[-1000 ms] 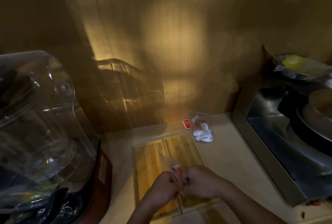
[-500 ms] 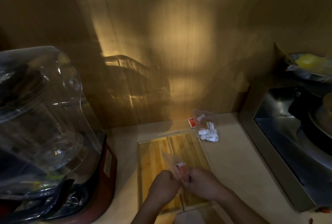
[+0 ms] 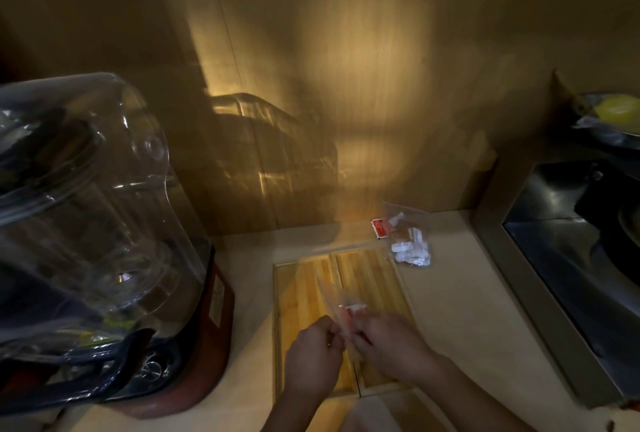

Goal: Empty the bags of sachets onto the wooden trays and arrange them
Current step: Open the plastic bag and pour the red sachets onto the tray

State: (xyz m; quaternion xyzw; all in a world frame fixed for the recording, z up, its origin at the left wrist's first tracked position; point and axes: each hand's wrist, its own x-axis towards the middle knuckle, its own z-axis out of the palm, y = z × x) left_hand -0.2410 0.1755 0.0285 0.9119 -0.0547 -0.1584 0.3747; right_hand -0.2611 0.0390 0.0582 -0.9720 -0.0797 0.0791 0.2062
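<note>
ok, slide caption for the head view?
Both hands pinch a clear sachet bag above empty wooden trays; second bag waits behind.

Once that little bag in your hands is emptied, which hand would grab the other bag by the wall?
Probably the right hand. The second bag of sachets lies past the wooden tray's far right corner, on that hand's side. The left hand would have to cross over. Both now pinch the small clear bag.

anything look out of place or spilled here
Nothing spilled. One clear bag of white sachets lies on the counter beyond the wooden tray, unemptied; a red sachet sits beside it.
</note>
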